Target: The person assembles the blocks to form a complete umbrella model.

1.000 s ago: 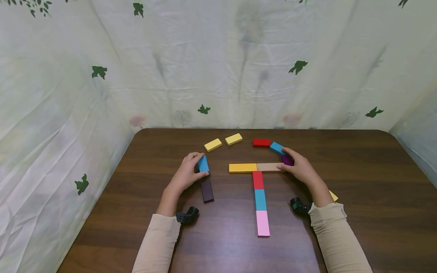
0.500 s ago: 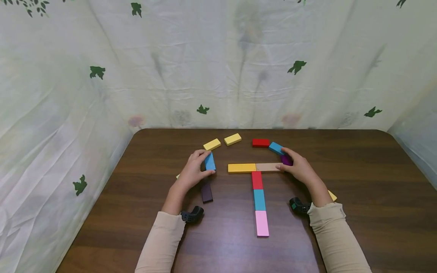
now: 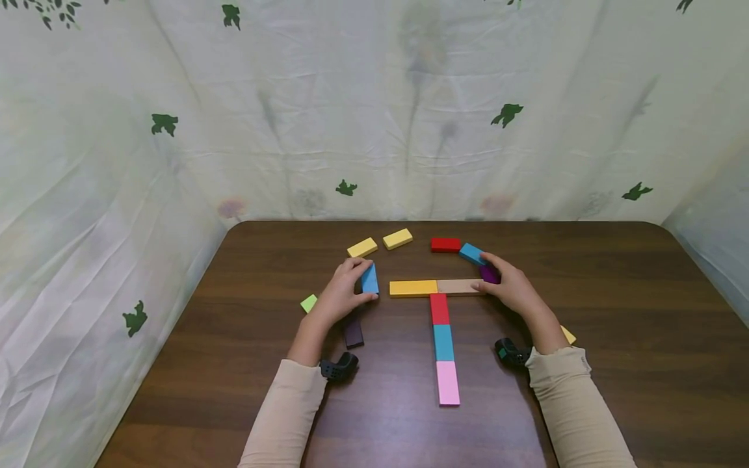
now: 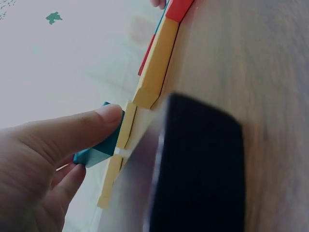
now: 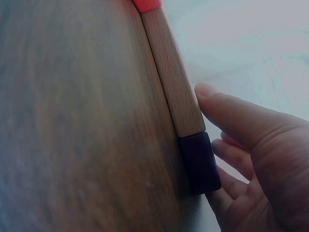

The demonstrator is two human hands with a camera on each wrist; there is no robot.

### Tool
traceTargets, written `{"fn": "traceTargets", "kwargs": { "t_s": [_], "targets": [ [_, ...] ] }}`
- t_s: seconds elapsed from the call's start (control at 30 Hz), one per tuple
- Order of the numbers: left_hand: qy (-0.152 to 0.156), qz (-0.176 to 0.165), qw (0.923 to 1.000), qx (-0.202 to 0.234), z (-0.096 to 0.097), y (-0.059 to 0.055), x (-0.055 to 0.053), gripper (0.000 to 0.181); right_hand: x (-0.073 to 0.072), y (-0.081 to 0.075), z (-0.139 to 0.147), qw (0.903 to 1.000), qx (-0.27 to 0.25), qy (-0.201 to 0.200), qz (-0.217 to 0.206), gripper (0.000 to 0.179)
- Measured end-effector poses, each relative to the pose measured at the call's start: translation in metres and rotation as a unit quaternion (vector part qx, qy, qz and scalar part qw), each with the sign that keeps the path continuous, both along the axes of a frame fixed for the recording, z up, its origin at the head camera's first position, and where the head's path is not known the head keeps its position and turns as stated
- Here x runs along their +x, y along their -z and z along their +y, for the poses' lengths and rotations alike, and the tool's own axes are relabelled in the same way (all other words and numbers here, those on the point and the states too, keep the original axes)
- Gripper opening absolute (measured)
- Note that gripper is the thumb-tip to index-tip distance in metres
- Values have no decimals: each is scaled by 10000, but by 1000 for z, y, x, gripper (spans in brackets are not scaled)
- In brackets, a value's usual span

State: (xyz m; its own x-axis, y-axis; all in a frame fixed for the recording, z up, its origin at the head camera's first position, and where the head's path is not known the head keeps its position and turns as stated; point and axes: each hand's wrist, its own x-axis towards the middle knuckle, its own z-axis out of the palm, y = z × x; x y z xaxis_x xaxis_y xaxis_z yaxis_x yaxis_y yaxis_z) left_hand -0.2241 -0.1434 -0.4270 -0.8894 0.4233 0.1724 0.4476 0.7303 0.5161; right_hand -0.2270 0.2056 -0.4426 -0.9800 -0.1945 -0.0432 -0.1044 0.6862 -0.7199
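My left hand [image 3: 338,298] pinches a blue block [image 3: 370,279] between thumb and fingertips, left of the yellow block [image 3: 412,289] that starts a horizontal row. The left wrist view shows the same blue block [image 4: 99,150] under the thumb. My right hand [image 3: 512,286] rests at the row's other end, its thumb against the plain wood block [image 5: 171,72] and its loosely curved fingers beside the purple block [image 5: 200,164]. A blue block [image 3: 471,253] and a red block [image 3: 446,245] curve away from the purple one. The right palm hides part of that corner.
Below the row runs a column of red [image 3: 439,309], teal [image 3: 443,342] and pink blocks [image 3: 448,383]. Two pale yellow blocks [image 3: 398,239] lie at the back. A dark block [image 3: 354,333] and a green block [image 3: 309,303] lie by the left wrist, another yellow block [image 3: 567,335] by the right.
My left hand has carried the blue block to the right, closer to the yellow block, uncovering the green block behind the wrist. The right hand has stayed in place.
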Motion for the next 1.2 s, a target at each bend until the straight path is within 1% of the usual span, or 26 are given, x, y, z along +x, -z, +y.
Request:
{"fn": "traceTargets", "kwargs": {
  "t_s": [0.23, 0.4, 0.53, 0.63, 0.77, 0.8, 0.87, 1.0, 1.03, 1.07, 1.2],
  "targets": [
    [166, -127, 9997, -139, 7, 4, -4, 66, 0, 0, 0, 10000, -24, 3, -23, 76],
    [201, -215, 9994, -191, 11, 7, -7, 66, 0, 1, 0, 10000, -22, 18, -31, 76],
    [223, -362, 9988, -238, 14, 8, -8, 65, 0, 1, 1, 10000, -22, 32, -46, 76],
    [269, -444, 9984, -223, 16, 9, -8, 65, -1, 1, 0, 10000, -26, 30, -55, 77],
    [373, -477, 9981, -120, 17, 9, -8, 62, -1, 1, 0, 10000, -61, 1, -10, 76],
    [406, -414, 9982, -150, 17, 9, -8, 61, -1, 1, 1, 10000, -70, -6, 7, 75],
    [432, -446, 9980, -132, 17, 8, -7, 61, -1, 2, 1, 9999, -92, -20, 38, 74],
    [397, -578, 9974, -159, 17, 8, -7, 63, -1, 2, 1, 9999, -94, -44, 74, 74],
    [367, -686, 9969, -130, 17, 9, -7, 65, -1, 2, 1, 9999, -94, -50, 73, 74],
    [342, -721, 9967, -159, 17, 9, -8, 65, -1, 2, 1, 9999, -91, -53, 69, 74],
    [265, -789, 9961, -288, 18, 8, -8, 67, -1, 2, 1, 9999, -86, -64, 45, 75]
  ]
}}
